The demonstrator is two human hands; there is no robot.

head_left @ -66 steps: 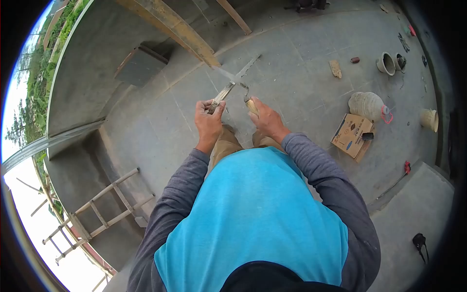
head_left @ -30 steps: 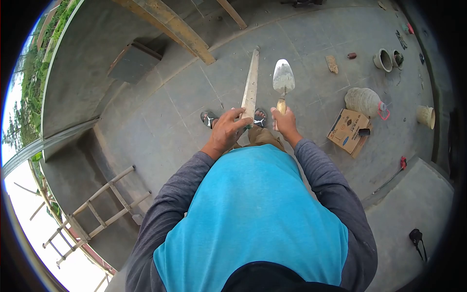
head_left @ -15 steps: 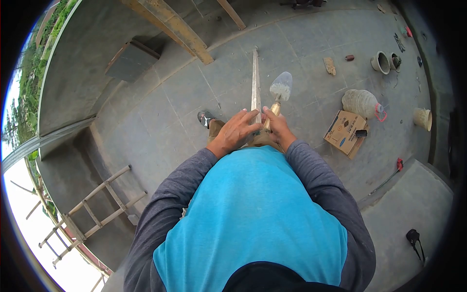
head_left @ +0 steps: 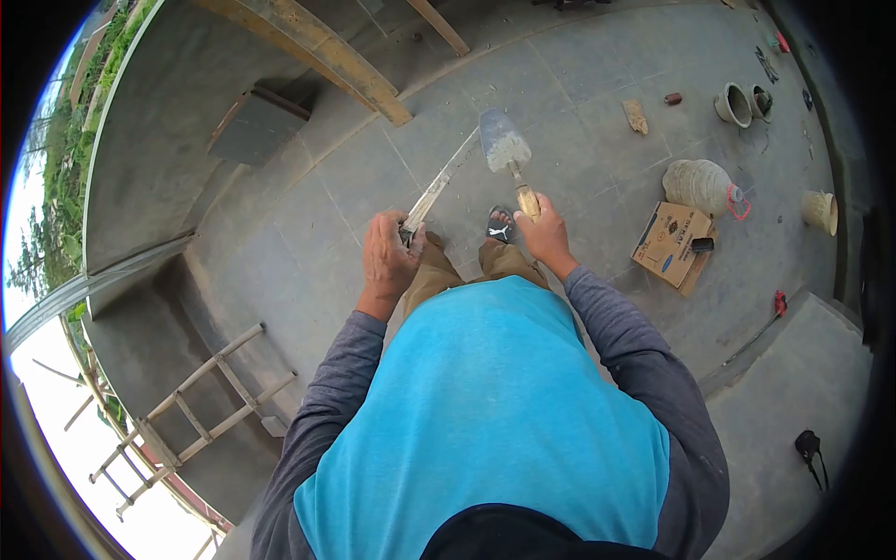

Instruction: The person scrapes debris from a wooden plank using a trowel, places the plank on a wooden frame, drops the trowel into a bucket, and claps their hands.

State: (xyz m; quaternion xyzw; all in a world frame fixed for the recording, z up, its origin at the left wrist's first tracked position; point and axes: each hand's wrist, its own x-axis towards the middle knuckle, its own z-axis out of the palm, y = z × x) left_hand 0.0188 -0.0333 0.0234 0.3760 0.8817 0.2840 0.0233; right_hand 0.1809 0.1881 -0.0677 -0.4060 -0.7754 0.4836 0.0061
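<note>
My left hand (head_left: 385, 257) is closed round the near end of a long, narrow straightedge (head_left: 439, 189), pale and streaked with dried mortar. The straightedge slants away from me, up and to the right. In my right hand (head_left: 549, 235) is a trowel (head_left: 507, 149), held by its wooden handle with the fingers wrapped round it. Grey-white mortar marks the lower part of the blade. The blade overlaps the far end of the straightedge in view; whether they touch I cannot tell. One sandalled foot (head_left: 500, 225) shows between my hands.
To the right are a cardboard box (head_left: 665, 245), a large dusty plastic jug (head_left: 698, 185) and several buckets, one tipped over (head_left: 734, 105). Wooden beams (head_left: 327, 56) rise at the upper left. A ladder (head_left: 210, 401) stands at the lower left, and a black plug (head_left: 808, 446) lies lower right.
My hands have moved apart. The straightedge has swung from upright in view to a slant, its near end shifting left with my left hand. The trowel blade has tipped left toward the straightedge's far end.
</note>
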